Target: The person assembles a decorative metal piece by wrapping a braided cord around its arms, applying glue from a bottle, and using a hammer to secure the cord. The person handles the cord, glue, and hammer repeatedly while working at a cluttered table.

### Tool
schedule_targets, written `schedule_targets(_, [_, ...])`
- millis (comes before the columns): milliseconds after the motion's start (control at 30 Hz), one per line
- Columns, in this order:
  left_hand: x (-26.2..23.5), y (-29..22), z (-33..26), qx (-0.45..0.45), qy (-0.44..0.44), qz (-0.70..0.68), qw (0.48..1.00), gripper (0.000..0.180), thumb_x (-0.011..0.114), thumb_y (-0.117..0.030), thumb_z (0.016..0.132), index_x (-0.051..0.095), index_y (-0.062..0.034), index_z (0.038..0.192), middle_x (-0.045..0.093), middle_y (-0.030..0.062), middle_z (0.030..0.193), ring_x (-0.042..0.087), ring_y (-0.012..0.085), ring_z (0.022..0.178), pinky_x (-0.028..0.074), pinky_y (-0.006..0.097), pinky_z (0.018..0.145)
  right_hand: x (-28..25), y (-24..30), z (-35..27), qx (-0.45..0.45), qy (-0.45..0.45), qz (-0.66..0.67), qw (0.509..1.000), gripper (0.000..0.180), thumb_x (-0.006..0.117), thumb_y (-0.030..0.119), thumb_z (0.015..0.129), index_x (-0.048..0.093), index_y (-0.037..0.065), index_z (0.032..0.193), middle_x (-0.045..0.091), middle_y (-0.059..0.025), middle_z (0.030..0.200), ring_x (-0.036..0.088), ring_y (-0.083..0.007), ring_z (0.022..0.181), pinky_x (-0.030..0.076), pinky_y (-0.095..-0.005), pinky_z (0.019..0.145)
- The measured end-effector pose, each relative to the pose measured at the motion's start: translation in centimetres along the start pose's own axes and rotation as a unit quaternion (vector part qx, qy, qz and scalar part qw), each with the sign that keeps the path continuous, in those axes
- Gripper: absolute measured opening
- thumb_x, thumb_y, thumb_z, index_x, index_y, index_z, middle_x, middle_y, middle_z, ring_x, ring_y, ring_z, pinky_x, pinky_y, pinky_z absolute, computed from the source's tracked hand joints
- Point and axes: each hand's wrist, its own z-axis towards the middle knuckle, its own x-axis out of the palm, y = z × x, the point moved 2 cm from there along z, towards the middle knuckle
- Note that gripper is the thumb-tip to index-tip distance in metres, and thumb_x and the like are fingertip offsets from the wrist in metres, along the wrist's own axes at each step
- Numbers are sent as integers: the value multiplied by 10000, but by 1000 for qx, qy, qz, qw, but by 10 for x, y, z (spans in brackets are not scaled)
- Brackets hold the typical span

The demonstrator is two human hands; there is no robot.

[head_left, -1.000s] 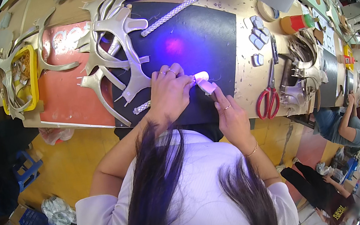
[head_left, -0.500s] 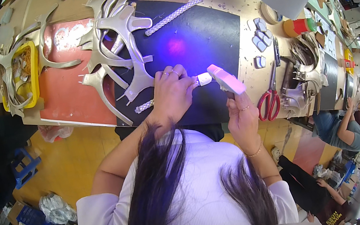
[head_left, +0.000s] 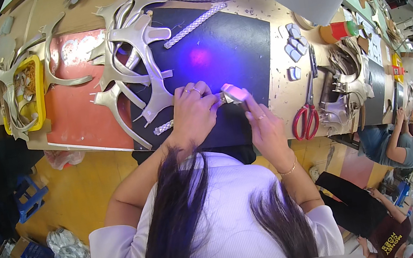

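Observation:
My left hand point(head_left: 195, 113) is closed, its fingertips pinching a silver braided strap point(head_left: 164, 127). One end of this strap shows left of the wrist; its middle is hidden under the hand. At the right side of the fingertips, its white-wrapped end lies just beneath a pale oblong block point(head_left: 233, 92). My right hand point(head_left: 267, 128) is closed around that block, the index finger stretched along it. Whether the block has a handle is hidden. Both hands are over a black mat point(head_left: 243, 39) at the table's near edge. Touch between block and strap cannot be made out.
Metallic-looking curved strap pieces point(head_left: 158, 101) pile up on the left beside a red sheet point(head_left: 72, 105) and a yellow basket point(head_left: 41, 97). Red-handled scissors point(head_left: 305, 122), small grey pieces point(head_left: 294, 73) and a glue bottle point(head_left: 333, 32) lie rightward. Other people work at both sides.
My right hand has moved left with the pale block, bringing it over the strap's white end beside my left fingertips. My left hand keeps its pinch.

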Motion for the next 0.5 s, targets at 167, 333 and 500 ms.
schedule_targets(167, [-1,0,-3,6,-5,-7,1000,53,737,-133,778,735,-114,827,585,26,909,557,235,934,392,398,819,-2,-3,-18,-1,-22,14,1000,566,593,36,936,456,104,1480,574,-123,806,579,-329,615,484,-426,567])
schedule_targets(333, [2,0,-4,18,-15,0,1000,60,734,-145,788,711,-105,826,574,33,901,552,243,926,393,401,811,-3,-5,-25,-20,-27,-4,999,590,603,8,911,461,87,1477,569,-119,804,592,-328,608,495,-417,559])
schedule_targets(500, [1,-1,-4,23,0,12,1000,69,724,-144,800,699,-98,844,570,36,905,552,242,931,394,400,811,2,-5,-25,34,98,-95,990,613,613,56,922,434,134,1503,577,-110,807,577,-328,592,505,-429,559])
